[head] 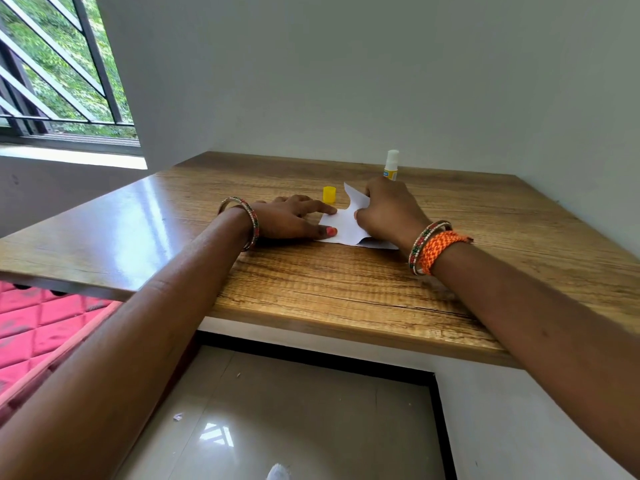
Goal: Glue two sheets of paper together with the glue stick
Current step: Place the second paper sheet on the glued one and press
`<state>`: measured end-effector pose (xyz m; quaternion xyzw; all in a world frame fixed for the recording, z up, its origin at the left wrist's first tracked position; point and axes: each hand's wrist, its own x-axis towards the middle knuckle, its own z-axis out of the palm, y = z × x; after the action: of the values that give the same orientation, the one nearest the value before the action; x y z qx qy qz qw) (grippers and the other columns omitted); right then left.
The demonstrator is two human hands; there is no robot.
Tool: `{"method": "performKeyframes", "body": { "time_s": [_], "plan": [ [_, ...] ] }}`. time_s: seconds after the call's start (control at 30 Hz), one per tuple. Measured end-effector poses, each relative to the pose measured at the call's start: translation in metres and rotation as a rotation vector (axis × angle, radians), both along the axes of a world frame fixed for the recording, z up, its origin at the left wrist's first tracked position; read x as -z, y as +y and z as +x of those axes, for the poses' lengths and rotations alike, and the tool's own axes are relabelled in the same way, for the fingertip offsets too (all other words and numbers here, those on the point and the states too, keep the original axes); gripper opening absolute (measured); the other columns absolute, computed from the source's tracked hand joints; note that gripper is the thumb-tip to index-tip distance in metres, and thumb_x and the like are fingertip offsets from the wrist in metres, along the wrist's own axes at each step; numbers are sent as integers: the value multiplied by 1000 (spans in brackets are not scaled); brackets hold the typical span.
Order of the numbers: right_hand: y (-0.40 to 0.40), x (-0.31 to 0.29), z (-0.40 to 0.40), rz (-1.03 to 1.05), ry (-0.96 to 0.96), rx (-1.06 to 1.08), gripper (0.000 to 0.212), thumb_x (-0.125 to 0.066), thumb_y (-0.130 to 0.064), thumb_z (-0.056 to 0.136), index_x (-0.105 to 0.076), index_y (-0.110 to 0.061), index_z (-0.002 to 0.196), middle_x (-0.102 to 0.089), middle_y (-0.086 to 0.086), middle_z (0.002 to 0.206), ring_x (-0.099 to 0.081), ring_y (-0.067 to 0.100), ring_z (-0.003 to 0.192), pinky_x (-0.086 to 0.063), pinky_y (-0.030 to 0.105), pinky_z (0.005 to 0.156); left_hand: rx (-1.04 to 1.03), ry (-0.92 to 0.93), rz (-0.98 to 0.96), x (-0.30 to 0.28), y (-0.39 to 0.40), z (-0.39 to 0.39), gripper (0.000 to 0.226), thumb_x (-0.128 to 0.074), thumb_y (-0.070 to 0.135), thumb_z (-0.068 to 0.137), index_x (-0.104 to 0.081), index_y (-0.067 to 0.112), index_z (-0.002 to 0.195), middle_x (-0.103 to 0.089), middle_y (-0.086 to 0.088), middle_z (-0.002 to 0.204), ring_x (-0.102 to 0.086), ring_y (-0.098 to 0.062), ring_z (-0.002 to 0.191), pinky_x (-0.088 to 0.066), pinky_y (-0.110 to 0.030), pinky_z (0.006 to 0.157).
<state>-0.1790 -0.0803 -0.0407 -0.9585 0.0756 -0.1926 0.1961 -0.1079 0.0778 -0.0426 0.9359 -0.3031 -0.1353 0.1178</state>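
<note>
Two small white paper sheets lie on the wooden table (346, 282). My left hand (291, 220) presses its straight fingers on the left edge of the lower sheet (341, 226). My right hand (388, 211) pinches the upper sheet (355, 197), whose far corner curls up off the table. The uncapped glue stick (391, 166) stands upright behind my right hand, partly hidden by it. Its yellow cap (329, 194) stands apart on the table, just beyond my left fingertips.
The table meets a white wall at the back and right. A barred window (62, 74) is at the upper left. A red quilted surface (38, 323) lies below the table's left edge, and a tiled floor (294, 427) below the front edge.
</note>
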Motion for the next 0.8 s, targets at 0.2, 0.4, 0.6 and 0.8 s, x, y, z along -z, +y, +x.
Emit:
{"method": "performKeyframes", "body": {
  "time_s": [0.2, 0.4, 0.6, 0.8],
  "plan": [
    [-7, -4, -4, -283, 59, 83, 39, -61, -32, 85, -55, -11, 117, -62, 11, 115, -60, 31, 103, -40, 33, 71, 7, 21, -18, 2, 0, 3, 57, -43, 66, 79, -26, 56, 132, -10, 7, 156, -6, -28, 143, -12, -62, 111],
    [-33, -18, -4, -175, 324, 97, 49, -68, -53, 77, -55, -9, 93, -58, 6, 84, -58, 24, 82, -44, 30, 69, 13, 28, -21, 1, 2, 3, 57, -43, 65, 79, -26, 55, 133, -10, 7, 156, -6, -28, 143, -11, -62, 110],
    [-38, -21, -7, -306, 236, 211, 39, -69, -45, 79, -58, -10, 88, -60, 7, 84, -61, 27, 89, -40, 28, 63, 15, 26, -16, 0, 2, 3, 57, -42, 65, 80, -25, 54, 133, -9, 7, 156, -6, -29, 143, -12, -62, 110],
    [-9, -8, 0, -23, 74, -149, 41, -63, -41, 85, -67, -11, 113, -66, 10, 118, -60, 25, 108, -49, 42, 94, 15, 17, -4, 1, 1, 3, 57, -41, 65, 80, -24, 54, 133, -9, 7, 156, -5, -30, 143, -11, -63, 110]
  ]
}}
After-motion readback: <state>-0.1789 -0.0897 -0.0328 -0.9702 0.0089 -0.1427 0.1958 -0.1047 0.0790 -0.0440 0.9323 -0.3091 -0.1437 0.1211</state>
